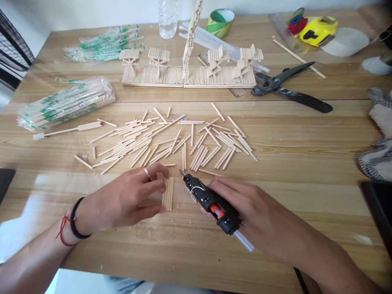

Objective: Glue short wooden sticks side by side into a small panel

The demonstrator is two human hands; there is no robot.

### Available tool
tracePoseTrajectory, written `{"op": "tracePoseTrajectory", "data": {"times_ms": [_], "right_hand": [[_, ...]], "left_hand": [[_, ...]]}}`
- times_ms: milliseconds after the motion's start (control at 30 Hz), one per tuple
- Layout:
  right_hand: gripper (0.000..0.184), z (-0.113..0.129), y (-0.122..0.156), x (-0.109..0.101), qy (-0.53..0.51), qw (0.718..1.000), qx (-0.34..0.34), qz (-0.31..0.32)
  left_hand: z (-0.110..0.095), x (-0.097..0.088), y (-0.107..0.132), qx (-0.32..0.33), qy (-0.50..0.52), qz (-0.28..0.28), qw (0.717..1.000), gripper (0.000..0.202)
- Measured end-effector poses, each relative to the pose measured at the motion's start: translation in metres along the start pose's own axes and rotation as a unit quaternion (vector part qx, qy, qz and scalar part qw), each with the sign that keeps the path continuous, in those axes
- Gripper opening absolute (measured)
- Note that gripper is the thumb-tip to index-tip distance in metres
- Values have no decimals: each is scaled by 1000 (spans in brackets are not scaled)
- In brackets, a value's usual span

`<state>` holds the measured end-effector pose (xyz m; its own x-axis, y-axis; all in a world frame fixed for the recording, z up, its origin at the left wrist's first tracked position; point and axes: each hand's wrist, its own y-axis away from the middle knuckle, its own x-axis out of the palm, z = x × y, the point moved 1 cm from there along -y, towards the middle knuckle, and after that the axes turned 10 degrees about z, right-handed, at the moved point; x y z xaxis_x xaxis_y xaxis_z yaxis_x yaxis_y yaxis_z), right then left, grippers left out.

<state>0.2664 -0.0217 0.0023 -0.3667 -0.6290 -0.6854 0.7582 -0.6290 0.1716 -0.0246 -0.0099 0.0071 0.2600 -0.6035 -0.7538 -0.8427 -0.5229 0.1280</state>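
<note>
My right hand [245, 200] is wrapped round a black hot glue gun [214, 204], with a clear glue stick [244, 241] poking out of its back end. The gun's nozzle points up and left, just right of a small panel of wooden sticks [168, 194] laid side by side on the table. At the panel's left edge my left hand [131, 192] has its fingers curved, thumb and fingertips touching the sticks. A ring and two bands are on that hand and wrist. Beyond both hands many short cut sticks [134, 139] lie scattered.
Behind the loose sticks stands a stick-built model [171, 75] with a tall upright. Packs of wrapped sticks [69, 102] lie at left. Pliers-like cutters [284, 83], a yellow tape measure [317, 30], a tape roll [221, 23] and a clear bottle [168, 18] are farther back.
</note>
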Motion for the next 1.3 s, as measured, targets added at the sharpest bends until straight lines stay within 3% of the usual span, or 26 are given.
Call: {"op": "tracePoseTrajectory", "data": {"times_ms": [100, 267, 633, 800, 1300], "right_hand": [[23, -1, 0, 0, 13, 1000, -7, -1], [33, 0, 1, -1, 4, 1000, -19, -5], [30, -1, 1, -1, -16, 1000, -1, -6], [20, 1, 1, -1, -1, 1000, -8, -2], [28, 0, 1, -3, -32, 999, 6, 1]], "left_hand": [[0, -1, 0, 1, -3, 4, 1000, 6], [0, 0, 0, -10, -14, 21, 1000, 4], [1, 0, 0, -6, -19, 16, 1000, 5], [1, -1, 0, -11, -16, 23, 1000, 7], [0, -3, 0, -8, -13, 32, 999, 8]]}}
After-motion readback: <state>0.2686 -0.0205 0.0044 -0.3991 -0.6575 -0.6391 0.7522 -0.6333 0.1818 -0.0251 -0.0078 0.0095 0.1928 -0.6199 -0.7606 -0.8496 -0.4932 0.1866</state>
